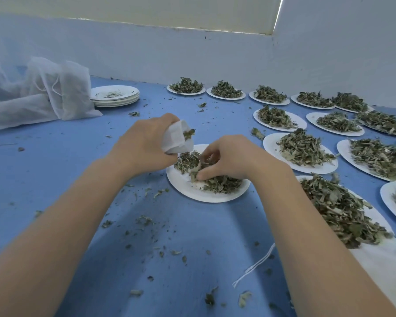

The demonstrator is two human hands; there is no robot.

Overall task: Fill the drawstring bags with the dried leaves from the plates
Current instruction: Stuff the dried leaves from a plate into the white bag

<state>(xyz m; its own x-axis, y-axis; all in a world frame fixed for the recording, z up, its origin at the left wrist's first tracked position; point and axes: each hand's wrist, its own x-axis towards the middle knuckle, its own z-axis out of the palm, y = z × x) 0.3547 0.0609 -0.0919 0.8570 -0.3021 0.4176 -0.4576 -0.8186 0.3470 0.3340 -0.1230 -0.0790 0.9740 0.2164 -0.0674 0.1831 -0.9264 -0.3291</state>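
Now left hand (144,145) grips bag (176,139) — right hand (226,157) pinches leaves (217,183).

left hand (144,143): fingers curled, gripping | right hand (229,156): fingers bent down, pinching | both forearms extended forward

Setting: possibly a small herb-packing workroom | Evidence: many paper plates (300,167) of dried leaves (303,148) are laid in rows on a blue-covered table (55,161) | mesh bags (60,88) are piled against a plain white wall (192,53)
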